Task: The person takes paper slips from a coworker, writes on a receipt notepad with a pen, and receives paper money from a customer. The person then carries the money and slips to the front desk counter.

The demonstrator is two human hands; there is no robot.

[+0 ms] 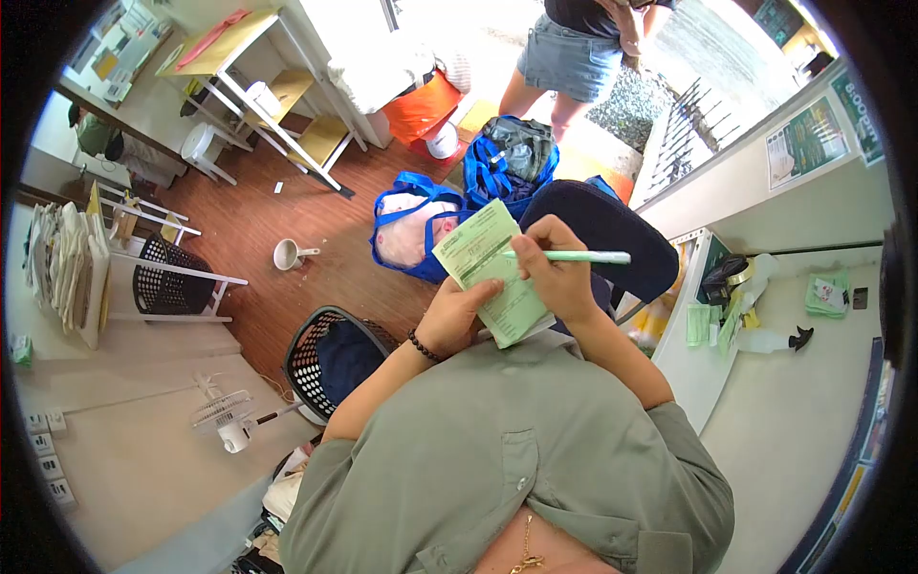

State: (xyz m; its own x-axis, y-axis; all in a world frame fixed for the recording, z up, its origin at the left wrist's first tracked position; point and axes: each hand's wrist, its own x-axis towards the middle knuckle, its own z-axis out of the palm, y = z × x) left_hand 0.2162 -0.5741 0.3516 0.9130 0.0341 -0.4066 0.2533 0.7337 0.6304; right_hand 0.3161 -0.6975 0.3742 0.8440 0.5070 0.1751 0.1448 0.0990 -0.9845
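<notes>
Right hand (564, 279) grips the pen (598, 256) over green pad (484, 237), left hand (452, 316) pinches this pad; writing needs it steady

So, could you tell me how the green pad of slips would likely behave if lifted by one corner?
Probably light, as the left hand supports the green pad near one edge. It looks fairly stiff, since its far end stands out nearly flat beyond the fingers, though being paper, it might sag a little from a corner.
</notes>
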